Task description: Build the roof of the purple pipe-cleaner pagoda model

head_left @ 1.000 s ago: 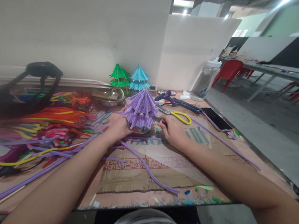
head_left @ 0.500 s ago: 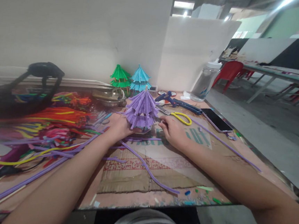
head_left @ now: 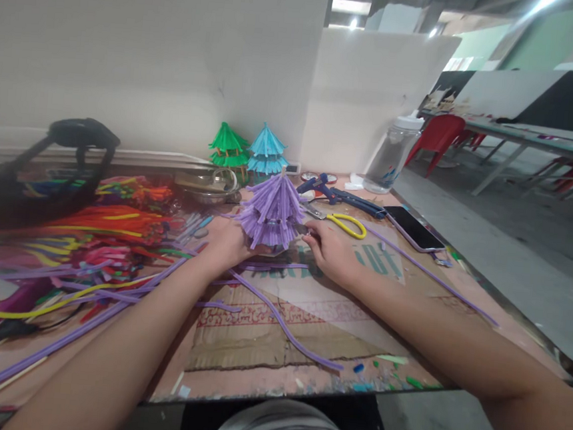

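At a craft worktable (head_left: 173, 369), upright toward the back of a cardboard sheet (head_left: 244, 355), a purple two-tiered pipe-cleaner model (head_left: 274, 208). With the left hand (head_left: 228, 242) against its left side, fingers partly hidden behind it; impossible to tell how tightly curled. With the right hand (head_left: 336, 251) just beside the opposite edge, thumb and forefinger pinched on a tiny dark item (head_left: 303, 230), too small to identify. Behind, side by side near a pale panel (head_left: 130, 47), a green tiered model (head_left: 228, 144) and a light-blue tiered model (head_left: 267, 148). To the right, yellow-handled scissors (head_left: 354, 231), a blue glue gun (head_left: 321, 187), a black-screened smartphone (head_left: 413, 228) and a clear water bottle (head_left: 390, 158). To the left, orange pipe cleaners (head_left: 120, 222) in a bundle; in front, across the cardboard sheet, a loose purple strand (head_left: 279, 326).
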A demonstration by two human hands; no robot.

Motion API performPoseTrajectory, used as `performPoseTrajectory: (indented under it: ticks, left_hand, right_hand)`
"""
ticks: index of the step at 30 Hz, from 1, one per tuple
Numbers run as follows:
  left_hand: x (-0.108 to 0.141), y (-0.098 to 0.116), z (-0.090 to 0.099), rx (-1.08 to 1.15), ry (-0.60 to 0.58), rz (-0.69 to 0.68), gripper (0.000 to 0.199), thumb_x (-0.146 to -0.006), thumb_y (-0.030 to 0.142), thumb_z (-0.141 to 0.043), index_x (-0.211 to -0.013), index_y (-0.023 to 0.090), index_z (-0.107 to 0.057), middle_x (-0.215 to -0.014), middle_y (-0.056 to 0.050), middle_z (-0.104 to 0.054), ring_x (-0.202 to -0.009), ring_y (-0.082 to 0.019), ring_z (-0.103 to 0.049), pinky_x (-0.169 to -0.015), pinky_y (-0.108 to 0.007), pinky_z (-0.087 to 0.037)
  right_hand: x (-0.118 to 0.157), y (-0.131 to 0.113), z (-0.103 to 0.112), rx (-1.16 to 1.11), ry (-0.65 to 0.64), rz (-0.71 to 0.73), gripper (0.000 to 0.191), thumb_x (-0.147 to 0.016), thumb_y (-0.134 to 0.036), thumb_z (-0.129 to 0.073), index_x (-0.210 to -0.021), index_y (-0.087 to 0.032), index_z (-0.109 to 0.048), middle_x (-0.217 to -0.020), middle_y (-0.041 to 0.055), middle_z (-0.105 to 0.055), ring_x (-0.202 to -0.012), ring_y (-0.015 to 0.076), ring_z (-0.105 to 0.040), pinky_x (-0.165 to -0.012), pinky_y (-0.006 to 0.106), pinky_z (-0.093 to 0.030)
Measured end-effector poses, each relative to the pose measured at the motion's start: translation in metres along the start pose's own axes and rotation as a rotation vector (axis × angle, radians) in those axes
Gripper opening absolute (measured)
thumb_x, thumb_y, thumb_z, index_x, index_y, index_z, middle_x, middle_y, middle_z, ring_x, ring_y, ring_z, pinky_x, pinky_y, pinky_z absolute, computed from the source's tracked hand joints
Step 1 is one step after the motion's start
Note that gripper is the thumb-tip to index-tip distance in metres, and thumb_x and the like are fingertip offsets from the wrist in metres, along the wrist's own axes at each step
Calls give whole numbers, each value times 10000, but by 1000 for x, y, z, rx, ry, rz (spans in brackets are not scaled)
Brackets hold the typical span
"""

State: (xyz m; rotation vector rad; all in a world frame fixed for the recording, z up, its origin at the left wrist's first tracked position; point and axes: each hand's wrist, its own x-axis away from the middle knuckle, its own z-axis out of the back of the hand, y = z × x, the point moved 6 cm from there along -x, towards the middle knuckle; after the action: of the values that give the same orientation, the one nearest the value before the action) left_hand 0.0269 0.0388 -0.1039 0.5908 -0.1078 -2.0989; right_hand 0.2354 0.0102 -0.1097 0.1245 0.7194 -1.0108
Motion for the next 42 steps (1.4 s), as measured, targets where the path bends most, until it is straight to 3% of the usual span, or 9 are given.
performPoseTrajectory:
  ticks: [8,18,22,27,33,42]
  left_hand:
    - [1,0,0,-194,-34,40,436,-781,544,-642,-960,149,-696,-1021,-164,-729,-1030,-352,-665,-897,-417,-489]
    - [-1,7,4,-30,25,-40,313,-746,410,-730,-918,153,-690,-1122,-139,-711,-1114,-311,-643,-975,-350,-483]
    - [0,7,6,6,42,-32,356,-731,383,-742,-1007,165,-687,-1152,-123,-709,-1110,-306,-644,-978,-373,-490]
    - [0,5,4,-43,33,-19,369,-738,404,-735,-1021,171,-694,-1087,-122,-727,-1067,-310,-664,-934,-376,-511]
    - [0,6,4,-54,8,-20,325,-740,441,-740,-918,171,-707,-1075,-123,-728,-1130,-313,-636,-985,-356,-477]
    - [-1,9,4,-150,-17,-2,430,-763,447,-721,-1077,155,-694,-1093,-124,-728,-1041,-299,-676,-911,-351,-513]
  right_hand:
    - [0,-1,0,29,1,18,332,-993,-394,-404,-1146,-177,-602,-924,101,-724,-809,230,-672,-689,311,-470]
    - [-1,-2,0,5,-5,20,325,-995,-388,-403,-1146,-187,-609,-929,94,-719,-828,228,-669,-707,308,-473]
    - [-1,-1,1,-9,-12,-4,340,-987,-399,-421,-1157,-166,-600,-919,104,-716,-813,230,-670,-700,311,-478]
    - [0,-1,1,-9,-7,-22,346,-980,-408,-437,-1173,-166,-591,-921,104,-715,-808,230,-672,-699,315,-484]
    - [1,-2,2,-2,30,32,366,-992,-413,-407,-1163,-155,-602,-940,116,-719,-824,236,-682,-707,321,-490]
    - [0,-3,1,-2,33,46,333,-995,-391,-405,-1146,-197,-630,-935,89,-726,-825,230,-670,-721,320,-486]
